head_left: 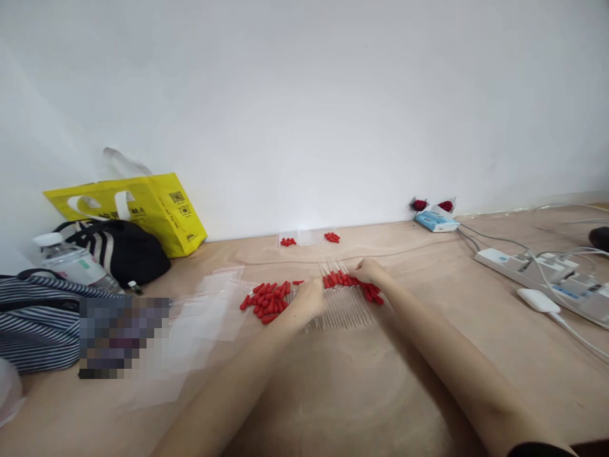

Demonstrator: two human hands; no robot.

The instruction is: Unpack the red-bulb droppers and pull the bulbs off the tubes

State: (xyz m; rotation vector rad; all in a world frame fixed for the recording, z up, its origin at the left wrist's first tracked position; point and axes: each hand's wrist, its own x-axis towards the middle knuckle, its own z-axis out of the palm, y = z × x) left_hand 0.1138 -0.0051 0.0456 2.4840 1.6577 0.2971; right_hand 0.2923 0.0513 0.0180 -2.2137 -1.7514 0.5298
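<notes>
Where the desk [333,393] meets the white wall [333,95], its far edge runs straight across the view, and the near middle of the surface lies bare around the two forearms. To the left the room is crowded: a yellow paper bag [157,206] leans on the wall, a black striped bag [121,247] sits in front of it, a water bottle [66,260] lies beside that, and a striped cloth [38,324] fills the edge. Clear zip bags [200,317] spread flat between that clutter and the hands. To the right a white power strip [537,270] with its cables takes up the desk, well apart from the work, and a blue packet [435,220] rests by the wall.

A row of clear thin tubes [342,304] lies side by side at the centre. The left hand [307,301] rests on the row's left end, fingers curled down; whether it grips anything I cannot tell. The right hand [368,271] touches the red caps [340,279] lined along the tubes' far ends, fingers bent over them, its grip likewise unclear. A loose heap of red caps [266,301] lies just left of the left hand. Two small bags holding red caps [309,238] sit near the wall beyond.
</notes>
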